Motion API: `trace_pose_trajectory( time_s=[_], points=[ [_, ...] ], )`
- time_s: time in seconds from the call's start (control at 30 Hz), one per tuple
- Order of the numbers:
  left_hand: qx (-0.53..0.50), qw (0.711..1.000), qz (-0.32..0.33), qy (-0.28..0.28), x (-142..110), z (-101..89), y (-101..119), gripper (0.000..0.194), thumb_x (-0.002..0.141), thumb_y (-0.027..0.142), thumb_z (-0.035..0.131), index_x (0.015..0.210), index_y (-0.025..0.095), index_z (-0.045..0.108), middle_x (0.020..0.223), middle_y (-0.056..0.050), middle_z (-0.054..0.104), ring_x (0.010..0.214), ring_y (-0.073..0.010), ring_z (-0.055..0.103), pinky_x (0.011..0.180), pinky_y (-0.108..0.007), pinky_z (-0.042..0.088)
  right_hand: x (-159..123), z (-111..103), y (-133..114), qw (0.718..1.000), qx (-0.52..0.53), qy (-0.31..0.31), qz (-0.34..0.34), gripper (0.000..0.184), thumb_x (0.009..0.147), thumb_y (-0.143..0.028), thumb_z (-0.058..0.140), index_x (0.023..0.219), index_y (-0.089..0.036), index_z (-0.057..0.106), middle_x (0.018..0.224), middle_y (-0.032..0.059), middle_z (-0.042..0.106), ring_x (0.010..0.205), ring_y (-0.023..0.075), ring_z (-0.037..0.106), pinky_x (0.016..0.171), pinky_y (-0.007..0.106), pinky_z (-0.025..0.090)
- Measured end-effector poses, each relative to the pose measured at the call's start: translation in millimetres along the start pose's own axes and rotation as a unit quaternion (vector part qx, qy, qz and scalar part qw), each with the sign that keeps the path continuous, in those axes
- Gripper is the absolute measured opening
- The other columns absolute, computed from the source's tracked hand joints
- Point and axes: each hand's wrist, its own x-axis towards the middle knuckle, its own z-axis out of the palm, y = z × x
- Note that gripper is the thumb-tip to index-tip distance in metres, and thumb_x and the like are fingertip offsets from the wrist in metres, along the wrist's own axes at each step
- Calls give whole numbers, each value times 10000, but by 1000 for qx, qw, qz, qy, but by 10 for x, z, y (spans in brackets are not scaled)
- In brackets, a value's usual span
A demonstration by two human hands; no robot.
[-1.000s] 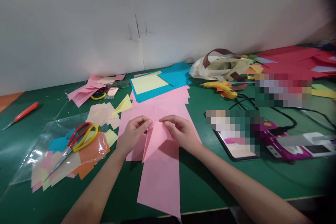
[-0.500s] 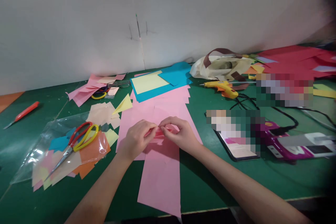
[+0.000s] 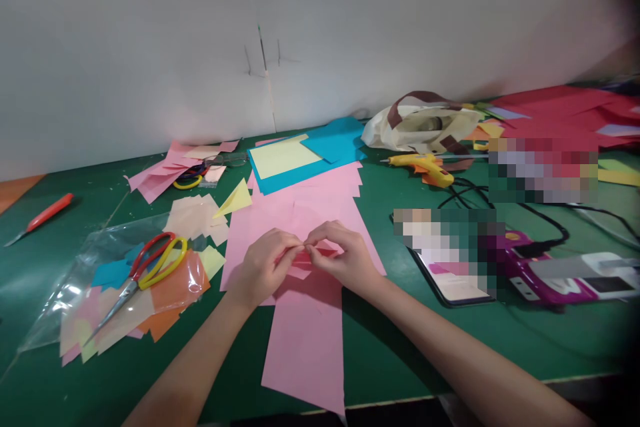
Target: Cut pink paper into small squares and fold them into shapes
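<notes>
Left hand (image 3: 267, 265) and right hand (image 3: 345, 259) meet, fingers pinching a folded pink paper (image 3: 300, 272) that lies between them, just nearer the person, above pink sheets (image 3: 306, 353) on a green bench (image 3: 400, 363); its long axis is unclear.

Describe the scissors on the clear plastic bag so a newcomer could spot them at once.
On the left of the green table lies a clear plastic bag among coloured papers. The scissors rest on it, one loop red, the other yellow, unlike the tool farther left with its single red handle.
</notes>
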Motion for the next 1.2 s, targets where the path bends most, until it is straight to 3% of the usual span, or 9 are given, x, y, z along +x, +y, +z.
trace_pose_trajectory(
  time_s=[0.23,0.37,0.47,0.53,0.7,0.8,0.93,1.03,1.2],
  points=[
    [21,995,-20,99,-5,-51,16,133,882,172,455,818,205,566,785,-31,655,805,-156,621,764,-291,502,14,-16,19,998,12,1,55,109,729,-124,561,701,-216,613,713,4,678,697,167,621,737,341,443],
    [37,973,-55,223,-18,-96,-40,123,889,195,458,826,199,563,801,-35,656,834,-165,635,789,-308,514,18,-26,45,995,-2,28,100,102,712,-124,566,687,-211,612,713,2,689,716,177,621,740,340,429],
    [51,965,-30,254,-6,-111,-89,91,875,190,489,823,191,564,781,-26,653,796,-157,641,747,-297,533,24,-22,79,993,-10,44,109,77,707,-140,577,693,-208,611,708,-1,686,720,178,624,753,339,425],
    [64,963,-15,262,9,-124,-129,86,868,188,503,814,185,569,763,-22,653,774,-151,645,709,-277,534,29,-23,118,990,-9,70,121,60,710,-159,577,692,-202,614,711,1,681,722,177,624,751,333,430],
    [83,910,-37,405,45,-217,-204,71,850,128,530,836,170,585,781,-24,636,743,-123,624,664,-241,517,46,-51,206,963,-16,183,196,79,734,-203,558,687,-199,622,721,14,680,715,181,616,691,316,440],
    [103,942,53,315,43,-232,-184,125,839,80,519,866,187,578,786,-14,644,764,-127,628,749,-290,537,41,-52,200,969,-32,195,148,85,779,-236,555,784,-207,635,796,33,692,765,192,621,708,331,445],
    [111,978,150,95,16,-144,-128,171,847,70,492,945,202,539,825,-9,659,803,-133,627,969,-450,457,9,-37,161,994,-76,74,-5,185,804,-245,602,988,-239,624,989,55,690,945,219,620,830,378,422],
    [71,984,140,82,3,-76,-107,178,857,75,475,972,204,515,849,-11,647,827,-130,621,984,-463,452,-15,-46,135,993,-96,5,-67,180,833,-253,593,1010,-244,622,1002,56,692,948,213,627,832,380,404],
    [34,985,112,128,1,-52,-111,179,856,63,471,972,192,513,850,-18,629,824,-128,610,945,-425,493,-20,-60,121,990,-93,-4,-111,157,837,-259,594,987,-229,625,926,45,713,871,195,647,781,364,402]
  ],
)
